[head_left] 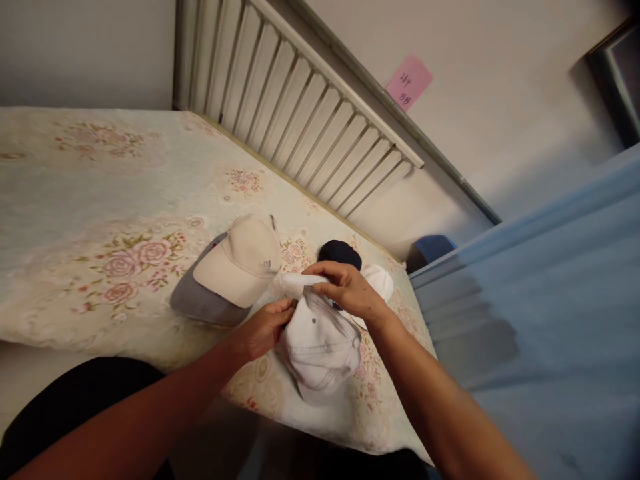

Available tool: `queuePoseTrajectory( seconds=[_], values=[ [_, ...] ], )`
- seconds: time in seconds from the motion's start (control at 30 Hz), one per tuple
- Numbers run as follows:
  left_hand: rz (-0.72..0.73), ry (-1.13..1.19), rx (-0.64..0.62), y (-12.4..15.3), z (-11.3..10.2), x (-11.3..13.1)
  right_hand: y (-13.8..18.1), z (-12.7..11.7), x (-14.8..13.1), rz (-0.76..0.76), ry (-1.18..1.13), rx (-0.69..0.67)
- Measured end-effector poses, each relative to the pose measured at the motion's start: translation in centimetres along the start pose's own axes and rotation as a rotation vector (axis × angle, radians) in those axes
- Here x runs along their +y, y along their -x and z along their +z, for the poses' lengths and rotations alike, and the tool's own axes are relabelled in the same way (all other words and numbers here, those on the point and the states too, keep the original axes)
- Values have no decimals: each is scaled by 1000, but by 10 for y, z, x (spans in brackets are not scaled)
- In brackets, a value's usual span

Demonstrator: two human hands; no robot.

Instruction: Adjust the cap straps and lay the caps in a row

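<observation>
A pale grey baseball cap (323, 343) hangs low over the near edge of the bed, its crown toward me. My left hand (267, 327) is closed on the cap's left edge, near a dark part I cannot make out. Between the fingertips and thumb of my right hand (345, 287) is a white strap (295, 279) at the cap's upper edge, its free end pointing left. Just left of the strap, a cream cap (245, 260) lies stacked on a grey-blue cap (200, 297). Behind my right hand sit a dark navy cap (340, 252) and a white cap (379, 280), both partly hidden.
Floral fabric (135, 260) covers the bed. Along its far side runs a white slatted radiator (295, 100). A pink note (409, 82) is stuck on the wall above. At right hangs a blue curtain (560, 300), with a blue and dark object (433, 252) behind its edge.
</observation>
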State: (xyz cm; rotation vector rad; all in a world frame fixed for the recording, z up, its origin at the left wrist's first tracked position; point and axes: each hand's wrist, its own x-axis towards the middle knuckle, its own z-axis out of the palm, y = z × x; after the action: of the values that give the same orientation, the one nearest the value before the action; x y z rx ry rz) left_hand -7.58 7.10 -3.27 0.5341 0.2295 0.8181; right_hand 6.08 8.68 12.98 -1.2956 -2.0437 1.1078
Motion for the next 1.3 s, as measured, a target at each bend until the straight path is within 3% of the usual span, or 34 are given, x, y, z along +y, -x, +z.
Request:
queuePoseTrajectory(
  seconds=[0.17,0.33,0.5,0.6,0.83,0.97,1.3],
  values=[
    [33,49,-5,-2,-6,-3,-3,8,8,39,112,-18],
    [97,106,46,-5,-12,-3,-5,-5,27,174,170,5],
    [142,116,99,-6,-13,1,1,-12,40,367,124,-21],
    [143,98,101,-6,-13,2,4,-10,42,408,83,-34],
    [136,19,81,-8,-13,1,3,-6,39,291,-139,49],
    [107,-16,49,-7,-12,3,0,1,42,250,-152,39],
    [37,-73,-35,-5,-10,6,-4,16,42,211,69,-166]
  ],
)
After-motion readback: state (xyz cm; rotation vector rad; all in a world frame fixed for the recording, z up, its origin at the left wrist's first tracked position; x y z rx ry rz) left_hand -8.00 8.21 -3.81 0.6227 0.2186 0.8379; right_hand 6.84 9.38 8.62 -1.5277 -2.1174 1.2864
